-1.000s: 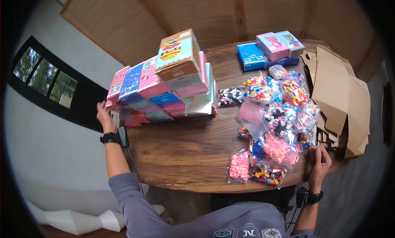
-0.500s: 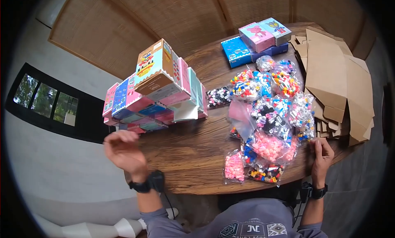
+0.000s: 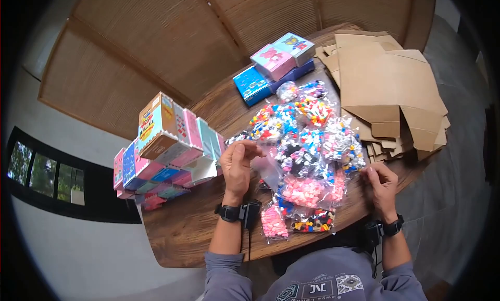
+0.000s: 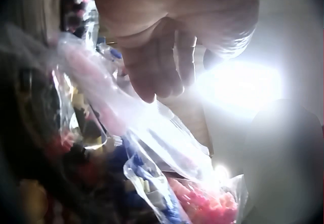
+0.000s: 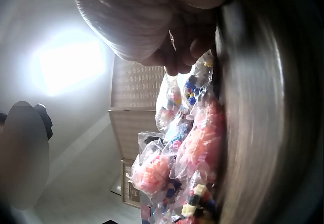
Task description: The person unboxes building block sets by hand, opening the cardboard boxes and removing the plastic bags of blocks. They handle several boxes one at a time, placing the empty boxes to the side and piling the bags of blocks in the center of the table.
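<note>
A heap of clear plastic bags of small coloured building bricks covers the middle of the table. My left hand is over the heap's left side, fingers loosely bent with nothing between them. Under those fingers lies a clear bag with a flat pink piece, close to the fingertips in the left wrist view. A bag of pink bricks sits nearer the front, with a smaller pink-brick bag by the edge. My right hand rests at the table's right front edge, loosely curled, beside the heap and holding nothing.
Stacked colourful boxes stand at the left, one with an open flap. More boxes sit at the back. Flattened cardboard is piled at the right, partly past the edge of the wooden table.
My left hand has swung from the stacked boxes rightward to the bags. The head view has turned right, and my right hand stays at the table edge.
</note>
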The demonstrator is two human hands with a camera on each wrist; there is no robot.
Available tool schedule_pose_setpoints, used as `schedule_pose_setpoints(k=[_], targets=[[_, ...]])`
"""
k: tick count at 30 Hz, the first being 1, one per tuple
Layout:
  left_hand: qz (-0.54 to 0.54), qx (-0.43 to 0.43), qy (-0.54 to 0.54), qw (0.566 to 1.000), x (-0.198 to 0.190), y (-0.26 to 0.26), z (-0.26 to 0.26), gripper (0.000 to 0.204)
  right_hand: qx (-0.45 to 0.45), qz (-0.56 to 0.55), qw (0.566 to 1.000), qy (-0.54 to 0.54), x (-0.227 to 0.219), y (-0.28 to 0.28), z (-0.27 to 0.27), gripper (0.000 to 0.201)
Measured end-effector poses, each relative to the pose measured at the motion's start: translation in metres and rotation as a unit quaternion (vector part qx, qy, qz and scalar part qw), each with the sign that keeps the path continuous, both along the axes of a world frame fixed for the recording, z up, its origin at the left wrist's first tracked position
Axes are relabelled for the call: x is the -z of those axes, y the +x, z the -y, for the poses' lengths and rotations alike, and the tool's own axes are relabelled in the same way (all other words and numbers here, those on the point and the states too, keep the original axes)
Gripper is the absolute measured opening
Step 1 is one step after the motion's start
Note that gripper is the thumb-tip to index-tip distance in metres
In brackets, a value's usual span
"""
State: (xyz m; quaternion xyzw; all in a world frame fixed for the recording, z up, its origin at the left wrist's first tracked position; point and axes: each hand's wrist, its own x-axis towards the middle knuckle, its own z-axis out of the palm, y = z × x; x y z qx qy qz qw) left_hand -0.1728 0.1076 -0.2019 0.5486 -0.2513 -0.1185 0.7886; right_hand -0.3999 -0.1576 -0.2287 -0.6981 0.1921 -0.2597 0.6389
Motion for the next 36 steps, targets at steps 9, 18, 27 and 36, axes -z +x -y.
schedule_pose_setpoints(k=[9, 18, 27, 36], targets=[[-0.133, 0.012, -0.110, 0.985, 0.035, 0.009, 0.002, 0.027, -0.024, 0.037, 0.997, -0.063, -0.083, 0.011, 0.026, 0.018], [-0.151, 0.002, -0.110, 0.982, 0.030, 0.007, 0.003, 0.025, -0.323, -0.077, 0.918, -0.218, -0.160, 0.189, 0.039, 0.036], [-0.165, 0.032, -0.142, 0.975, 0.033, 0.009, 0.002, 0.021, -0.105, -0.152, 0.768, -0.614, -0.102, 0.341, 0.009, 0.070], [-0.163, 0.034, -0.126, 0.978, 0.033, 0.010, 0.002, 0.022, -0.075, -0.163, 0.703, -0.688, -0.074, 0.353, -0.013, 0.062]])
